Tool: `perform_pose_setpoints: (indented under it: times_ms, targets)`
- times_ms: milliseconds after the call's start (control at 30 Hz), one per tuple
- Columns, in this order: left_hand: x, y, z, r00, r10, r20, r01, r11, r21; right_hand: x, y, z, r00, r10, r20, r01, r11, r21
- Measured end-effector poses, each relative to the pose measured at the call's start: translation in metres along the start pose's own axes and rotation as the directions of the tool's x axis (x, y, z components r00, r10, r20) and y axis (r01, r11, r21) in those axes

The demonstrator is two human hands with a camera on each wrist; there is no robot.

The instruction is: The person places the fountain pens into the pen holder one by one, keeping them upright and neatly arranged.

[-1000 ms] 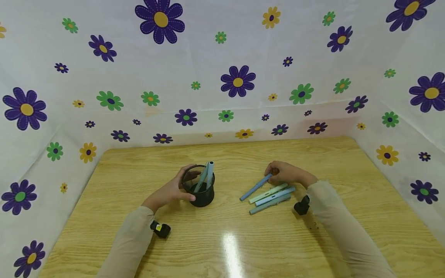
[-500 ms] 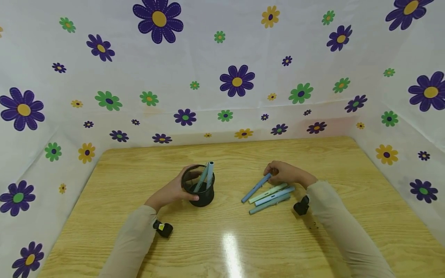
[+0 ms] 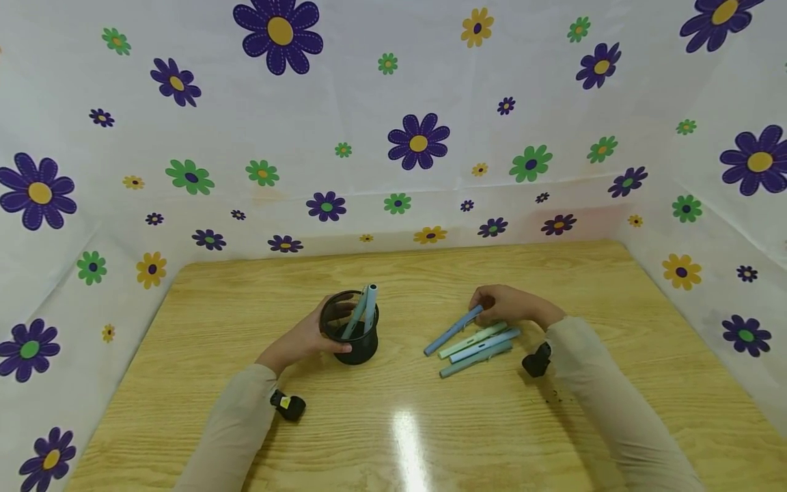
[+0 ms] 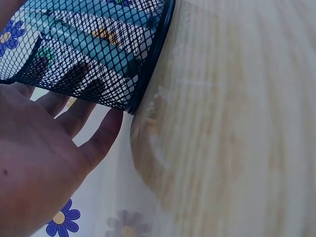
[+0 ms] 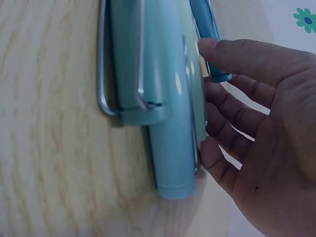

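Observation:
A black mesh pen holder [image 3: 359, 350] stands on the table, slightly left of the middle. My left hand [image 3: 302, 344] holds it from the left, thumb in front and fingers behind. Inside lean a grey-green pen [image 3: 356, 316] and a light blue pen [image 3: 371, 309]. To the right, my right hand [image 3: 505, 305] pinches one end of a darker blue pen [image 3: 451, 332] between thumb and fingers, as the right wrist view also shows. Beside that pen lie a pale green pen [image 3: 470, 342], another light blue pen [image 3: 482, 347] and a grey-green clipped pen [image 3: 473, 361].
The wood-grain table [image 3: 344, 424] reaches back to a white flowered cloth [image 3: 344, 102], which also rises at both sides. Small black cameras sit on the left wrist [image 3: 289, 405] and right wrist [image 3: 537, 360]. Tabletop shows between the holder and the loose pens.
The darker blue pen, pinched by my right hand throughout, has swung slightly at its near end and now lies a bit flatter across the view. My left hand keeps its grip on the pen holder.

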State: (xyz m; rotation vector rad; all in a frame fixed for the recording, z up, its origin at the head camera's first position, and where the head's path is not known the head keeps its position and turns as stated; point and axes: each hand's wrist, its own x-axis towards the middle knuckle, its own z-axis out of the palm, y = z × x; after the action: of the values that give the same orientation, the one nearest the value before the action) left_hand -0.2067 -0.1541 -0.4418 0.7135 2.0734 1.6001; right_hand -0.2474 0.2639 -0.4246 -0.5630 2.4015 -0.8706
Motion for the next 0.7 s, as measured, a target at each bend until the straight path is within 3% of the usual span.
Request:
perform_pose_setpoints:
  times_ms: [367,700]
  targets:
    - [0.002,-0.003,-0.002,1.0,-0.01,0.01,0.01,1.0,-0.004,-0.009,-0.01,-0.007,1.0,-0.008,-0.022,0.009,1.0,0.002]
    - [0.001,-0.005,-0.001,1.0,-0.006,0.008,0.006,1.0,-0.012,-0.017,-0.019,-0.011,0.995,-0.08,-0.066,0.085,0.993,0.077]
